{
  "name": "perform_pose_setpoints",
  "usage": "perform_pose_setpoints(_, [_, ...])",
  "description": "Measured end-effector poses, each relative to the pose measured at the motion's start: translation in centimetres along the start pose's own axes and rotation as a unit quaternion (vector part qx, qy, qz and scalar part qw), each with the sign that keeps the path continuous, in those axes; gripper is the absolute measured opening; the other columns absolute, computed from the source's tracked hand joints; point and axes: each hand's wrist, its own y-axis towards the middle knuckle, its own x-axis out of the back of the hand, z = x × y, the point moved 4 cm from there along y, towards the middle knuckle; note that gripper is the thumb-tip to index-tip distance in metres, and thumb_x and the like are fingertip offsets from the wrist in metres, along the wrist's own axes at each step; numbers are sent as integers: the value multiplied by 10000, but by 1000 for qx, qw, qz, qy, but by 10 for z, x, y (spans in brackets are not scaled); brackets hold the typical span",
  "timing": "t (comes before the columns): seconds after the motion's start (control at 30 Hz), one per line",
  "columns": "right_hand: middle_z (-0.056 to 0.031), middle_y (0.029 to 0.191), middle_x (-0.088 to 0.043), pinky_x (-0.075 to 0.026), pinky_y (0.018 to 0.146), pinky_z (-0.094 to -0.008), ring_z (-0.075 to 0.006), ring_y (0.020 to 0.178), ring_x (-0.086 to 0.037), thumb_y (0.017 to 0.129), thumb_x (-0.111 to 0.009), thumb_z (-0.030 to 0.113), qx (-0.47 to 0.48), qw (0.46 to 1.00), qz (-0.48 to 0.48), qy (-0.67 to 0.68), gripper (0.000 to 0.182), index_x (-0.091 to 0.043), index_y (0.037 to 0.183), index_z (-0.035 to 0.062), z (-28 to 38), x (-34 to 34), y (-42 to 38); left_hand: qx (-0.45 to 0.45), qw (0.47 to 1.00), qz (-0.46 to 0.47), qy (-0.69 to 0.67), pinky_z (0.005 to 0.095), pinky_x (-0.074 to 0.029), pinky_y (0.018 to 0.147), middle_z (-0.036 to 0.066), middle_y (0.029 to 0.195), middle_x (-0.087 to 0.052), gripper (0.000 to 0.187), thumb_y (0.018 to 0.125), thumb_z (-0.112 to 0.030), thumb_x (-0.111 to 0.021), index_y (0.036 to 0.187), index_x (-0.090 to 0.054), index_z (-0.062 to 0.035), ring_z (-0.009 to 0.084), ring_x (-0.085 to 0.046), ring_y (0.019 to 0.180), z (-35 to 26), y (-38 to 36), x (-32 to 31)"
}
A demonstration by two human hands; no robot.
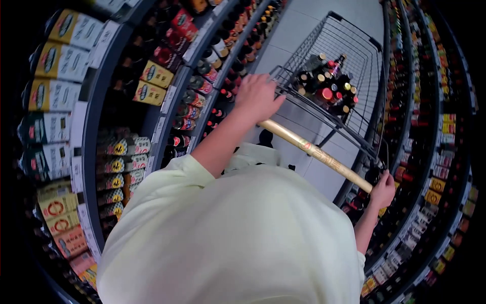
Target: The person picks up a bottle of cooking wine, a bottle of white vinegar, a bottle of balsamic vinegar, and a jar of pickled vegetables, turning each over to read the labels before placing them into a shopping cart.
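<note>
A black wire shopping cart [349,38] stands in front of me, with a gold-coloured push handle [314,152] running across its near side. My left hand [258,96] is closed over the frame at the cart's left rear corner, just past the handle's left end. Its thumb points to the right, and the fingertips are partly hidden. At the handle's other end, my right hand [383,190] is wrapped around the bar. Several dark bottles [329,83] with gold and red caps are grouped inside the cart's basket.
Tall shelves [101,66] on the left hold boxes [55,96], jars [119,164] and bottles [205,71]. On the right, curved-looking shelves [405,116] carry rows of bottles and small packages. Grey floor tiles [288,20] run along the aisle between them.
</note>
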Motion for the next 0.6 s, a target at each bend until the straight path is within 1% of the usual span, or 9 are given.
perform_pose_setpoints(0.03, [-11, 908, -724, -483, 711, -346, -236, 870, -676, 912, -476, 541, -7, 1000, 7, 5, 470, -707, 1039, 152, 5, 2, 2, -17, 1000, 9, -2, 417, -305, 1070, 146, 1300, -535, 507, 866, -424, -569, 1240, -599, -82, 302, -442, 1251, 0, 4, -4])
perform_pose_setpoints(0.1, [-29, 892, -723, -484, 709, -345, -247, 854, -678, 910, -490, 530, -12, 999, 13, 27, 459, -713, 1018, 144, 12, 2, 6, -28, 998, -60, -16, 433, -269, 1086, 141, 1244, -555, 481, 863, -417, -572, 1171, -630, -52, 275, -458, 1221, 3, 10, -7])
perform_pose_setpoints(0.13, [-34, 888, -722, -487, 707, -350, -251, 849, -679, 907, -497, 524, -16, 1000, 10, 23, 447, -715, 1015, 149, 15, 1, 8, -42, 997, -56, -18, 433, -269, 1086, 141, 1244, -555, 481, 863, -417, -572, 1171, -630, -52, 275, -458, 1221, 3, 14, -7])
perform_pose_setpoints(0.23, [-44, 886, -720, -492, 700, -363, -255, 850, -680, 898, -507, 522, -24, 1000, 0, 17, 425, -721, 1006, 171, 19, -2, 17, -21, 999, -16, -23, 464, -215, 1122, 156, 1322, -513, 536, 869, -436, -559, 1253, -584, -62, 282, -411, 1281, 5, 25, -4])
perform_pose_setpoints(0.27, [-46, 873, -720, -493, 696, -363, -249, 836, -680, 895, -510, 525, -29, 999, -17, 1, 423, -723, 997, 174, 22, -2, 19, -33, 999, -20, -26, 464, -215, 1122, 156, 1322, -513, 536, 869, -436, -559, 1253, -584, -62, 282, -411, 1281, 3, 29, -2])
perform_pose_setpoints(0.33, [-40, 849, -720, -492, 701, -353, -239, 810, -679, 893, -514, 525, -35, 999, 1, 28, 426, -724, 995, 169, 26, -3, 25, -19, 1000, -7, -15, 443, -226, 1119, 169, 1330, -507, 541, 862, -438, -573, 1268, -582, -79, 317, -414, 1281, 4, 37, 0])
perform_pose_setpoints(0.37, [-40, 849, -720, -492, 701, -353, -239, 810, -679, 893, -514, 525, -49, 998, -6, 30, 426, -724, 995, 169, 26, -3, 27, -26, 999, 7, -21, 461, -210, 1123, 176, 1338, -496, 555, 858, -446, -578, 1272, -578, -75, 317, -405, 1287, 4, 41, 1])
perform_pose_setpoints(0.43, [-29, 817, -717, -489, 701, -340, -226, 781, -676, 892, -519, 517, -36, 997, -15, 73, 428, -727, 979, 153, 32, -4, 32, -41, 999, 8, -19, 470, -205, 1124, 178, 1337, -495, 561, 856, -448, -581, 1271, -578, -70, 316, -403, 1288, 1, 48, -1])
perform_pose_setpoints(0.6, [-20, 781, -708, -476, 672, -317, -208, 749, -665, 887, -521, 503, -47, 997, -2, 55, 432, -730, 927, 127, 48, -4, 49, -80, 997, -3, -18, 495, -199, 1123, 187, 1335, -491, 567, 852, -444, -593, 1261, -579, -53, 318, -393, 1296, -1, 69, -3])
